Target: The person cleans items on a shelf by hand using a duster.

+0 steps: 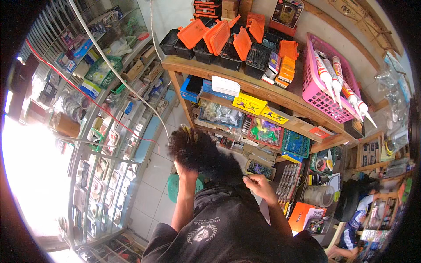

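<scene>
A bushy black bundle, apparently a feather duster (210, 154), lies across the space before my chest. My left hand (186, 170) is closed around its underside on the left, the fingers partly hidden by the dark strands. At its right end, my right hand (261, 187) pinches the tip between thumb and fingers. Its handle cannot be made out. Below my left wrist, a round green plastic stool (173, 187) is partly covered by my forearm. Just beyond my right hand is a small tray of dark items (260, 169).
A wooden shelf (256, 88) ahead carries black bins with orange lids (217, 37) and a pink basket (312, 72) of sealant tubes. Glass display shelving (108, 154) stands left along the tiled floor (148, 200). Cables (111, 67) hang across. Another person (357, 223) is at right.
</scene>
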The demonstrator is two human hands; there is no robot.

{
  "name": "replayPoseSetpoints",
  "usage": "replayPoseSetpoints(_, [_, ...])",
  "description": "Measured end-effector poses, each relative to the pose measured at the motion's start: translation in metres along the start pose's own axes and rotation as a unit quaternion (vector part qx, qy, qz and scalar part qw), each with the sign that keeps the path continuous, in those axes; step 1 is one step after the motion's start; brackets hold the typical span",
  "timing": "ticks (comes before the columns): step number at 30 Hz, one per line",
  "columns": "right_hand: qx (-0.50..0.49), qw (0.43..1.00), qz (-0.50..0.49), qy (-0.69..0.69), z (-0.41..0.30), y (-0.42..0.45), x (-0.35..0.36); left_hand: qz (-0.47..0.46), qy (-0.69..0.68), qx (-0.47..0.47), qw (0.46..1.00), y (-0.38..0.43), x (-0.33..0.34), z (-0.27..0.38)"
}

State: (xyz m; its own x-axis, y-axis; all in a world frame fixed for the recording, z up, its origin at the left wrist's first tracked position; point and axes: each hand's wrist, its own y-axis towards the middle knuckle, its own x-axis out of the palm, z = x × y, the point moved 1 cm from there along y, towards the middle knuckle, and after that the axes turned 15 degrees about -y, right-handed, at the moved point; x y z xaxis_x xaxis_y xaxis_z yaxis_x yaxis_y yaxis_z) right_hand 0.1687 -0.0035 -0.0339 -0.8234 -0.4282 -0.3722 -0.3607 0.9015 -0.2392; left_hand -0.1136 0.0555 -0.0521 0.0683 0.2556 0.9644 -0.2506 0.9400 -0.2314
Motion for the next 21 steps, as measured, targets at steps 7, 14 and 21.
replayPoseSetpoints(7, [-0.002, 0.998, -0.009, -0.065, -0.011, 0.000, -0.005, -0.010, 0.003, -0.020, 1.000, -0.001, 0.001, 0.002])
replayPoseSetpoints(14, [-0.009, 0.996, -0.052, -0.070, -0.008, 0.001, -0.007, -0.115, -0.105, -0.127, 0.980, -0.001, 0.012, 0.007])
replayPoseSetpoints(21, [0.006, 0.998, -0.048, -0.046, -0.003, -0.006, -0.006, -0.221, 0.150, -0.045, 0.963, -0.011, 0.036, 0.012])
